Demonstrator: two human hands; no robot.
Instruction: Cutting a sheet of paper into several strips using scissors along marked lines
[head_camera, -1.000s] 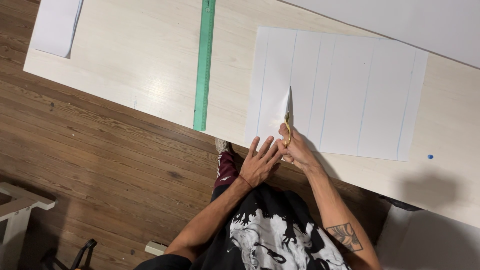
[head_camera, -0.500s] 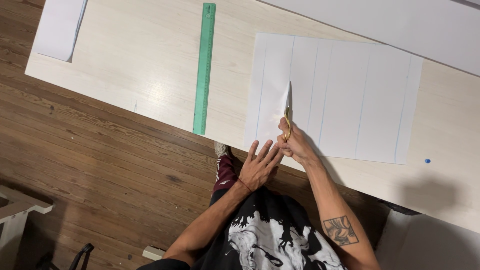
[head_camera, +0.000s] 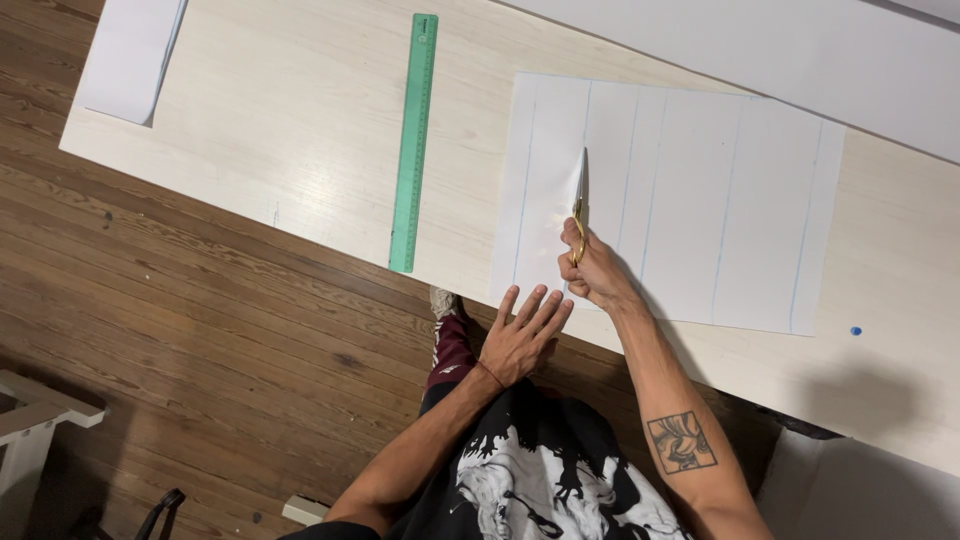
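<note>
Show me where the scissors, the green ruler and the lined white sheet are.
scissors (head_camera: 580, 190), head view, on the blades.
green ruler (head_camera: 414, 140), head view, on its middle.
lined white sheet (head_camera: 700, 200), head view, on a bare strip between lines.

- The sheet of paper (head_camera: 690, 200) lies on the table (head_camera: 280, 130), its near edge at the table's near edge.
- The ruler (head_camera: 414, 140) lies on the table left of the sheet, well apart from it.
- The scissors (head_camera: 579, 200) stand in the sheet's left part, held from below by the right hand (head_camera: 595, 272).
- The left hand (head_camera: 520, 338) is spread flat just off the sheet's near left corner, beside the right hand.
- A second sheet (head_camera: 125, 55) lies at the table's far left corner.
- A large sheet (head_camera: 780, 60) lies behind the cut sheet.
- A small dot (head_camera: 856, 330) sits on the table right of the sheet.
</note>
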